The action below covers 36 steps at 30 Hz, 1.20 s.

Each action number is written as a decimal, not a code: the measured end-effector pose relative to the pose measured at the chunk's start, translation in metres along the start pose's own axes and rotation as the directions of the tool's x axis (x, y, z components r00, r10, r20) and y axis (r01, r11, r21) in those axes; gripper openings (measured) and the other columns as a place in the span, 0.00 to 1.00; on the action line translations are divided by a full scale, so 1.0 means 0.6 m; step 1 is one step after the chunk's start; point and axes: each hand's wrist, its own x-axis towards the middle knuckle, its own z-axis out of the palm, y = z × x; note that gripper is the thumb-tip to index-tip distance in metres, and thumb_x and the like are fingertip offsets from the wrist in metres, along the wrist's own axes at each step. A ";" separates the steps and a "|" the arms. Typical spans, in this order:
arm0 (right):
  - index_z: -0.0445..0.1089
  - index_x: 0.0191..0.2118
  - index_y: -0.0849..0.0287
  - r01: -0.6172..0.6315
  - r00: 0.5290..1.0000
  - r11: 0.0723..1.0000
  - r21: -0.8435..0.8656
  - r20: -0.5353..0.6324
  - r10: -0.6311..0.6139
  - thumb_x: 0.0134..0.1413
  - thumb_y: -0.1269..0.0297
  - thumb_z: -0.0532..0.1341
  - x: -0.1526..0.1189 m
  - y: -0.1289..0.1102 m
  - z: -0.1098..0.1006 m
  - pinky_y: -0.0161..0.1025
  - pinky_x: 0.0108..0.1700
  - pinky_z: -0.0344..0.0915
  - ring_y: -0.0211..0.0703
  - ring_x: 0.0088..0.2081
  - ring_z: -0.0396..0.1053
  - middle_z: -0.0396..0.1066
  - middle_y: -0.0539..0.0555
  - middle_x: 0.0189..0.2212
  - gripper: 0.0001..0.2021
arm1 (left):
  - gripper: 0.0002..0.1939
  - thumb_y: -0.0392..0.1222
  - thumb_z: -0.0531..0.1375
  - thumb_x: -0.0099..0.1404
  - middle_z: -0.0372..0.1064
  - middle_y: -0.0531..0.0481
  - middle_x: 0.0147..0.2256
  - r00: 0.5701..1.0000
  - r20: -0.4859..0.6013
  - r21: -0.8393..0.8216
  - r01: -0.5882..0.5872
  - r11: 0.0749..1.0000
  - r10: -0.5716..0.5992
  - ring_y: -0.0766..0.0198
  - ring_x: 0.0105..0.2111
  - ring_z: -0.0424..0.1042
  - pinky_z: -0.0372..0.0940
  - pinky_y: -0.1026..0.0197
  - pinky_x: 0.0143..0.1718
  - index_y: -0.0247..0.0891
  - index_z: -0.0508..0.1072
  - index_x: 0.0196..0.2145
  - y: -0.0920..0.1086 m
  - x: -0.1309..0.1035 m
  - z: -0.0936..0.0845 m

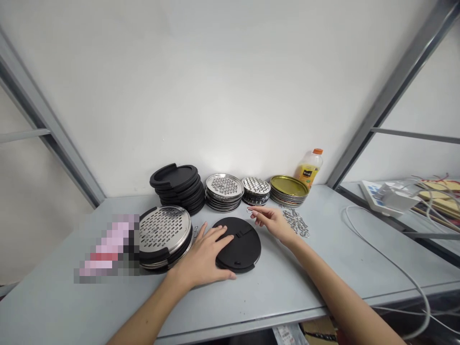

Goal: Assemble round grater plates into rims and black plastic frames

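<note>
My left hand (212,251) lies with fingers spread on a black round plastic base (247,251), which rests face down on the grey shelf. Just above the base's right side, my right hand (268,220) pinches a small bent wire clip (249,210) between thumb and fingertips. More wire clips (296,221) lie in a loose pile beside my right wrist. To the left of my left hand stands a stack topped by a round metal grater (165,229) set in a black holder. Part of another clip (196,231) shows between that stack and my left hand.
Along the wall stand a stack of black holders (176,177), a stack of grater discs (224,187), smaller grater discs (256,186) and gold-coloured discs (289,186). A juice bottle (309,167) is behind them. A white cable (388,256) crosses the right side; a blurred pink item (111,244) lies left.
</note>
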 end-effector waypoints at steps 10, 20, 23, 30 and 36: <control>0.73 0.46 0.56 0.371 0.923 0.824 -0.427 0.075 -0.377 0.61 0.63 0.54 -0.019 0.002 0.034 0.43 0.43 0.68 0.46 0.41 0.72 0.76 0.56 0.39 0.13 | 0.39 0.65 0.68 0.43 0.69 0.39 0.44 0.917 -0.354 0.185 0.262 0.947 -0.184 0.44 0.46 0.65 0.56 0.41 0.52 0.36 0.73 0.46 0.035 0.024 0.034; 0.74 0.45 0.55 0.448 0.892 0.764 -0.465 0.181 -0.414 0.60 0.67 0.55 -0.008 0.017 0.037 0.38 0.38 0.68 0.42 0.37 0.73 0.77 0.54 0.38 0.12 | 0.33 0.53 0.67 0.51 0.66 0.42 0.53 0.991 -0.126 0.110 -0.022 0.994 0.036 0.45 0.52 0.60 0.58 0.45 0.55 0.39 0.70 0.53 0.013 -0.010 -0.003; 0.74 0.45 0.55 0.490 0.871 0.744 -0.454 0.231 -0.433 0.60 0.67 0.55 0.002 0.014 0.032 0.37 0.39 0.68 0.42 0.38 0.73 0.77 0.54 0.39 0.12 | 0.28 0.50 0.69 0.50 0.70 0.44 0.47 0.989 -0.123 0.067 -0.073 0.995 0.081 0.49 0.49 0.64 0.60 0.48 0.53 0.40 0.74 0.48 0.017 -0.006 -0.003; 0.74 0.44 0.55 0.564 0.824 0.630 -0.534 0.319 -0.468 0.60 0.68 0.55 0.044 -0.010 0.040 0.40 0.43 0.67 0.45 0.40 0.74 0.77 0.54 0.40 0.12 | 0.37 0.56 0.70 0.48 0.63 0.42 0.56 0.988 -0.133 -0.002 -0.084 0.996 0.083 0.47 0.58 0.58 0.56 0.46 0.58 0.40 0.69 0.54 0.010 0.021 0.013; 0.74 0.39 0.57 0.490 0.861 0.768 -0.413 0.087 -0.502 0.59 0.68 0.56 0.052 0.018 0.051 0.38 0.40 0.68 0.43 0.40 0.72 0.76 0.55 0.38 0.09 | 0.30 0.62 0.65 0.51 0.72 0.43 0.46 0.978 -0.206 0.047 0.040 0.998 -0.030 0.46 0.48 0.67 0.63 0.46 0.50 0.40 0.75 0.46 0.032 0.045 0.017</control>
